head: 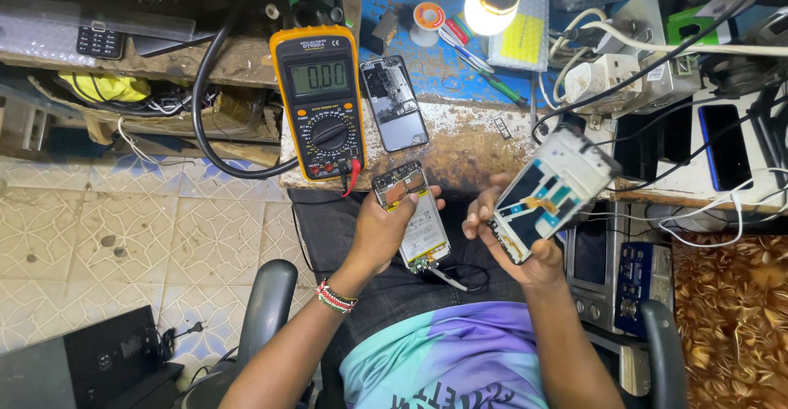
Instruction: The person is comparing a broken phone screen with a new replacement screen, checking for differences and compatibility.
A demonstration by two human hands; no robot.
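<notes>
We hold two phone halves apart, side by side.
Left hand (382,232) grips the opened phone body (413,216) (long axis running away from us); right hand (513,241) clasps the display frame (550,191), tilted rightward.

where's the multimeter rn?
Head view, upper centre-left: the yellow multimeter lies on the worn bench edge, beside a phone back panel, above the left hand.

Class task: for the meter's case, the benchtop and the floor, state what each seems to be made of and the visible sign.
Meter case: probably moulded plastic or rubber, matt orange-yellow, with rounded edges.
Benchtop: likely painted wood or board; blue and white paint has flaked to a brown surface.
Floor: apparently ceramic tile, pale and patterned, with straight grout lines.
</notes>
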